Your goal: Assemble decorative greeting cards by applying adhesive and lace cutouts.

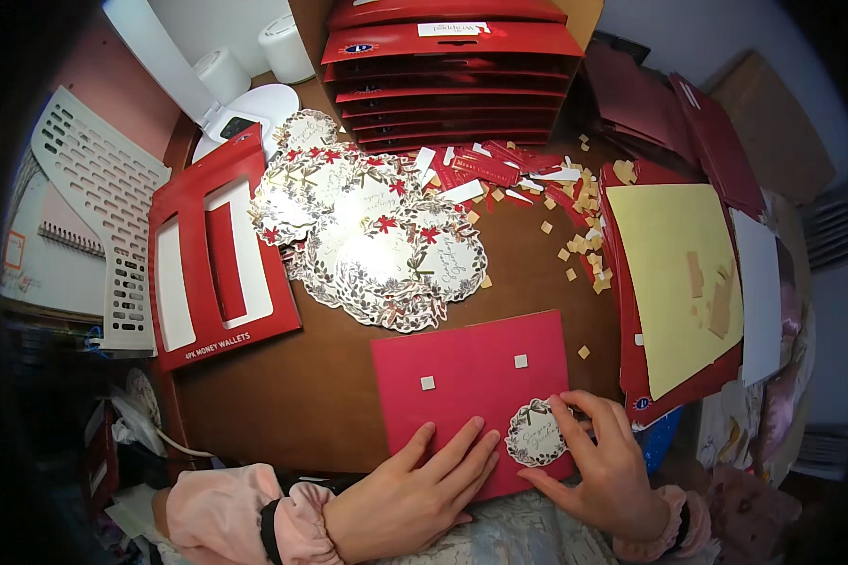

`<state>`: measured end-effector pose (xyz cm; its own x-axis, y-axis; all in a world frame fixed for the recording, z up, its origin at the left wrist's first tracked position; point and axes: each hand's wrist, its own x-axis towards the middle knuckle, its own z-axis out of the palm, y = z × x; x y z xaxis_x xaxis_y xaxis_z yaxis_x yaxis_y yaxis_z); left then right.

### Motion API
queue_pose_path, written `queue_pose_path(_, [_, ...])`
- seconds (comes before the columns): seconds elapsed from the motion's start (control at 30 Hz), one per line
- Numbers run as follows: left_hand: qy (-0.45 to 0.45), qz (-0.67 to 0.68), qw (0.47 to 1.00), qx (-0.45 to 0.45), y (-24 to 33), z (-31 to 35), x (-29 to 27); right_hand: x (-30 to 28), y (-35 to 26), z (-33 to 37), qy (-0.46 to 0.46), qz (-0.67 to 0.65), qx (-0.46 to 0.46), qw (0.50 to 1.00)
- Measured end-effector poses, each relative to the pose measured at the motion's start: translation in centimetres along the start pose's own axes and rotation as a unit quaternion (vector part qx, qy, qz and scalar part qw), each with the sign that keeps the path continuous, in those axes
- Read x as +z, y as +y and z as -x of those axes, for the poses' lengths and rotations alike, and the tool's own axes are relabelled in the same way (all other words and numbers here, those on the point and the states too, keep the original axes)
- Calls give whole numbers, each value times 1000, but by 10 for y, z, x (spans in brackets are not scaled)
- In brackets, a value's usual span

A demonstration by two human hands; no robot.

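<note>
A pinkish-red card (471, 377) lies at the table's near edge with two small white adhesive squares (428, 383) on its upper half. My left hand (396, 508) rests flat on the card's lower left part, fingers stretched out. Between the thumb and fingers of my right hand (608, 471) is a round wreath cutout (537, 433) with script at its centre, at the card's lower right. Whether the cutout touches the card I cannot tell. Beyond the card, a heap of similar wreath cutouts (377, 245) with red flowers overlaps under bright light.
Left of the heap leans a red windowed package (221, 254); a white lamp (245, 108) stands behind it. A box of red packages (452, 85) is at the back. Red tags (485, 169) and tan paper squares (589, 221) are scattered before it. Yellow paper (674, 282) lies right.
</note>
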<state>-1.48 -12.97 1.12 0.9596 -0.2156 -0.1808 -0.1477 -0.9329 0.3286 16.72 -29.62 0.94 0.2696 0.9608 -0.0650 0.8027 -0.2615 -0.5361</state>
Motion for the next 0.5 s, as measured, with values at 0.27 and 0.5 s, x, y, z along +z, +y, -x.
queue_pose_path(0.27, [-7, -10, 1000, 0, -1, -3, -5, -5, -7, -6, 48, 24, 20, 998])
queue_pose_path(0.5, [57, -30, 998, -8, 1, 1, 11, 6, -10, -25, 118, 49, -5, 992])
